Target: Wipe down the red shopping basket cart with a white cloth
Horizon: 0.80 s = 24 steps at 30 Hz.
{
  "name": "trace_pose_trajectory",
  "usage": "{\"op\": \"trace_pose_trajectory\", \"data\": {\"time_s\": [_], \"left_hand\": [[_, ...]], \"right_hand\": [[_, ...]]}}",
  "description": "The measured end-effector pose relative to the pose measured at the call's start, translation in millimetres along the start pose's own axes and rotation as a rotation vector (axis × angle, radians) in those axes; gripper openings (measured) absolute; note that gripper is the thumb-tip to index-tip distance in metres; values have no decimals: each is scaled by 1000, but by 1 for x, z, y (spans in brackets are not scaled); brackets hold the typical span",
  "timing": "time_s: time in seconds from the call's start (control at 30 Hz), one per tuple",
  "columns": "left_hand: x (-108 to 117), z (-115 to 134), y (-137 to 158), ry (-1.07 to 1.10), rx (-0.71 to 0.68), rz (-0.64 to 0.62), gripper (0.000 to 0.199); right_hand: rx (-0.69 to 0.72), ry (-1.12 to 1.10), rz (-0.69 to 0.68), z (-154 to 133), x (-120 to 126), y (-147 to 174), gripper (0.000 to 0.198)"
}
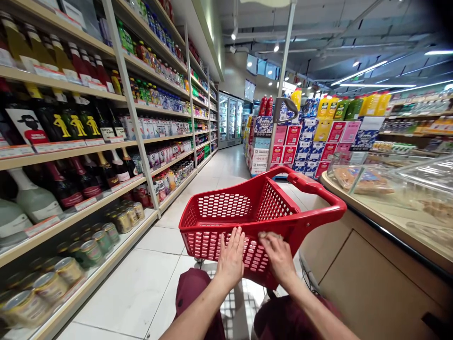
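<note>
A red plastic shopping cart [219,229] stands sideways right in front of me, its handle [318,189] rising to the right. Through the lattice walls its basket shows no goods. My left hand [231,252] lies against the near side wall, fingers straight and pointing up toward the rim. To its right, my right hand [278,255] is at the same wall, fingers spread and slightly bent, a little blurred. Neither hand holds anything that I can see. My knees in dark red trousers [198,293] are below the cart.
Shelves [71,156] of bottles and cans line the left side. At right is a counter [375,259] with packaged food [364,179] under clear covers. Stacked drink boxes [307,141] and a metal pole [283,71] stand behind the cart. Glass-door fridges [230,118] are at the aisle's end.
</note>
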State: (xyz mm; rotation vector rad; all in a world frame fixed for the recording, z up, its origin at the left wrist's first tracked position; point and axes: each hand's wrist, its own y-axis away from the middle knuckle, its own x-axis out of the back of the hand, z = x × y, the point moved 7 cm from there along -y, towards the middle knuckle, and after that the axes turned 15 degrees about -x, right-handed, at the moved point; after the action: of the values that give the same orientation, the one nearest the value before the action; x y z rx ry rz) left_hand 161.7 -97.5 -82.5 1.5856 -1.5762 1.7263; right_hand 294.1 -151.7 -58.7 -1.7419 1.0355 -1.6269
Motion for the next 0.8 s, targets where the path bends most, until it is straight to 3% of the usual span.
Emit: {"op": "trace_pose_trajectory", "data": {"time_s": [0.1,0.27,0.4,0.6,0.8], "left_hand": [[-1,-6,9,-7,9,-2,63],[-2,-16,22,-20,48,3,69],[-2,-25,32,-52,56,-7,71],[-1,-40,49,-104,90,-46,67],[-4,-55,70,-63,137,-80,71]], "right_hand": [[54,-48,-39,-13,-8,6,37],[44,-122,66,-27,-9,-7,39],[155,-90,-67,-52,-29,8,35],[155,-124,-22,-77,-37,3,37],[274,-177,-176,-115,-59,20,37]]}}
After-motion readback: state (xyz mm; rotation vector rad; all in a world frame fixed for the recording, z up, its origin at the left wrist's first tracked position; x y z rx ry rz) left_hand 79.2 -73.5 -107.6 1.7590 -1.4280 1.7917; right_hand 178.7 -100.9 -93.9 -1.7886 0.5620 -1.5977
